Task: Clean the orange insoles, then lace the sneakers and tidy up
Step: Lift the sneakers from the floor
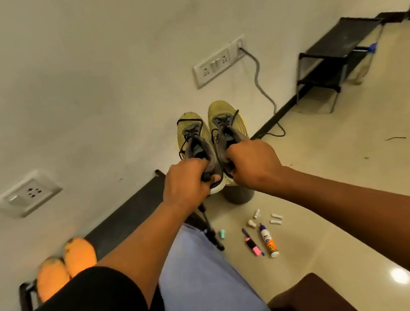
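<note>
You have the two yellow sneakers side by side, toes pointing away from you, heels toward you. The left sneaker [194, 141] has a grey tongue and dark laces trailing loose down its side; the right sneaker [226, 127] looks the same, its laces also slack. The two orange insoles [64, 266] lie side by side low on your left, their toe ends darkly soiled.

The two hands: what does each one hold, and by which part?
Each holds one yellow sneaker by its heel end, toes pointing away. The left hand grips the left sneaker; the right hand grips the right sneaker.
</note>
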